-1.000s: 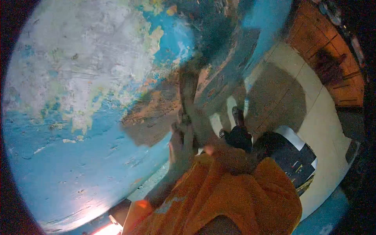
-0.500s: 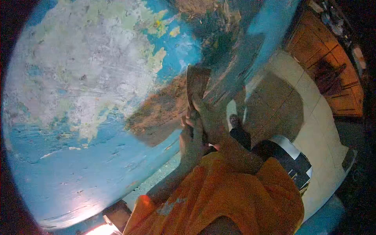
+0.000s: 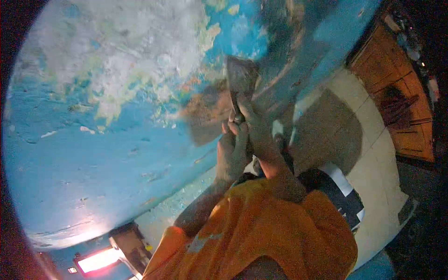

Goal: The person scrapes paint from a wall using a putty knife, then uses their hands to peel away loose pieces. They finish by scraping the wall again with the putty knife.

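Both of my hands grip one wide-bladed scraper [image 3: 242, 74] by its handle, with the blade pointing up at the wall. My right hand [image 3: 252, 114] is closed high on the handle, its thumb lying along it near the blade. Just below, my left hand [image 3: 233, 144] is closed around the lower part of the handle. The blade is against or very close to the blue painted wall [image 3: 116, 158], where pale patches and bits of brown show through peeled paint. Shadow on the wall makes exact contact hard to tell.
A lit lamp [image 3: 100, 260] glows at the lower left. Light floor tiles [image 3: 385, 158] run along the right, with a brown wooden door [image 3: 396, 93] beyond. A dark object with white parts [image 3: 340, 191] sits beside my right side. My foot stands near the wall's base.
The view has shifted, so wall patches sit higher and further right. Both hands and the scraper appear higher in view, and the blade lies further left against the wall's patches. The grip looks unchanged.
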Tool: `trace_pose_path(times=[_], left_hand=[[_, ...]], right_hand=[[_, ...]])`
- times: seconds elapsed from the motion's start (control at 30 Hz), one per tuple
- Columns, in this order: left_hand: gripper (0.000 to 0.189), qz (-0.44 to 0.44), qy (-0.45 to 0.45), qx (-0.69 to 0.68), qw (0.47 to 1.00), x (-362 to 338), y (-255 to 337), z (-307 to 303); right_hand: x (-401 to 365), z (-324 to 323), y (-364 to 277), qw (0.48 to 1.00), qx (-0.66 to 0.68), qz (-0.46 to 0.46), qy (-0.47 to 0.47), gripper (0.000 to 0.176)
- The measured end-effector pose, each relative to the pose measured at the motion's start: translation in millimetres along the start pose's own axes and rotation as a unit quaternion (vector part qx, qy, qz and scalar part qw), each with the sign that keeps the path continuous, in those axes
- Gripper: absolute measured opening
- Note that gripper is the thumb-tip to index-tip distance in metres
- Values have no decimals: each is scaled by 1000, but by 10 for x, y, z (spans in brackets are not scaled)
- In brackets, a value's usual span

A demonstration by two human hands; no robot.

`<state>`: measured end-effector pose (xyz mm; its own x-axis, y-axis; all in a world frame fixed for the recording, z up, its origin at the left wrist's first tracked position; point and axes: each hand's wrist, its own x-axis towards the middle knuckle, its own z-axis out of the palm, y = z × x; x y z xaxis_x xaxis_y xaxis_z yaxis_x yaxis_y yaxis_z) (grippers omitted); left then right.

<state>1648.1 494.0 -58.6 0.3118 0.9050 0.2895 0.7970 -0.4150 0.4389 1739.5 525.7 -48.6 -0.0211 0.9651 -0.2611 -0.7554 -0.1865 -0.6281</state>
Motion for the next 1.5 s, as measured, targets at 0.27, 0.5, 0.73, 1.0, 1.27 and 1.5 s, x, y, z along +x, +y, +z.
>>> trace_pose_path(times=[0.27,0.5,0.73,1.0,1.27,1.5], left_hand=[[31,344,175,265,884,525,-413,29],[31,-108,92,-320,937,342,218,-71],[27,-10,31,-102,994,577,239,-246],[25,-302,-33,-441,845,401,301,-472],[24,-358,-16,-413,837,-18,177,-442],[25,-264,-68,-357,893,0,240,-457]], right_hand=[[302,167,-86,977,-73,-198,37,38],[97,-23,164,995,-38,-94,-4,35],[-3,219,-528,992,-109,-68,-11,44],[132,386,-549,998,12,-54,-7,37],[-43,260,-47,981,142,40,-127,33],[-178,333,-305,998,-52,37,-1,43]])
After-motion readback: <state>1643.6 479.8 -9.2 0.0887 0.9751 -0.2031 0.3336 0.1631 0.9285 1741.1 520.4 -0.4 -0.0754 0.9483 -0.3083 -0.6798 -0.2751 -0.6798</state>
